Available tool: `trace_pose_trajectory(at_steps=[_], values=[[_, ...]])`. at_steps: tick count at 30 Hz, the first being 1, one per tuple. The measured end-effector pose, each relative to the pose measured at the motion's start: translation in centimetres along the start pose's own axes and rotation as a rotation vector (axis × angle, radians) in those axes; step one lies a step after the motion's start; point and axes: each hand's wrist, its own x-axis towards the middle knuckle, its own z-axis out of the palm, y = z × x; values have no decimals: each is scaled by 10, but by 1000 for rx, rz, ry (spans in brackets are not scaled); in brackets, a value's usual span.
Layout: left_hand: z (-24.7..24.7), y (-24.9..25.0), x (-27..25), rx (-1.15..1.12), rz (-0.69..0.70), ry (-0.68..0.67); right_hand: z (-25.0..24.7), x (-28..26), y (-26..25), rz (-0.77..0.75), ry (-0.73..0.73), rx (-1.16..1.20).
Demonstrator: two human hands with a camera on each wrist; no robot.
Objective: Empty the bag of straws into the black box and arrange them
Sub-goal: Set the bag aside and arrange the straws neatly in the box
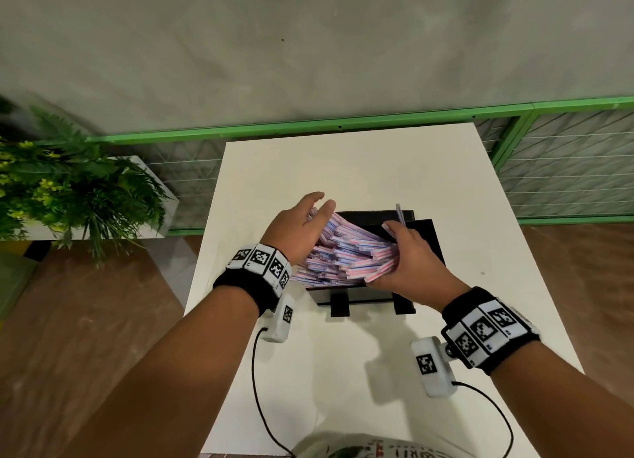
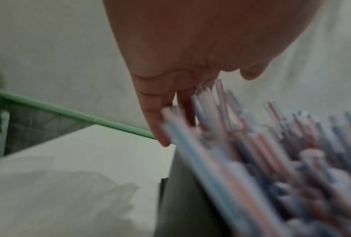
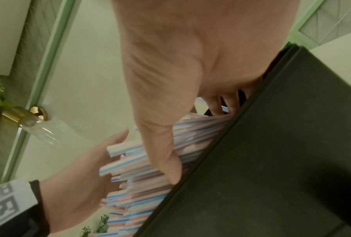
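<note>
A black box (image 1: 374, 216) stands open in the middle of the white table (image 1: 343, 169). Its black flap (image 3: 271, 144) rises on the right. A loose heap of pink, blue and white striped straws (image 1: 346, 255) lies across it, left to right, overhanging its left side. My left hand (image 1: 302, 224) holds its fingers (image 2: 162, 121) straight, flat against the straws' left ends (image 2: 251, 152). My right hand (image 1: 408, 258) covers the right ends, thumb and fingers curled round the bunch (image 3: 134, 168). One straw (image 1: 399, 214) sticks up beyond it.
The table has bare room behind the box and in front of it. A green railing (image 1: 308, 124) runs behind the table. A planter of green plants (image 1: 68, 183) stands to the left. A whitish printed thing (image 1: 377, 447) shows at the bottom edge.
</note>
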Motion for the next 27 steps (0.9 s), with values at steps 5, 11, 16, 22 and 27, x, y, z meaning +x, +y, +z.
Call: trace_pose_trajectory(at_steps=[5,11,16,22,27], values=[[5,-7,-8,5,5,-157,-7,-5,7,-68,-60,86],[9,-19,-8,-61,-2,-12,-21,-19,22,-103,80,113],[-7,11,-21,376,301,84,-17,-21,29,-150,261,35],[52,62,-42,832,669,-104,-3,3,16,-179,225,-53],[89,63,-39,1029,519,-161,-18,8,23,58,151,364]])
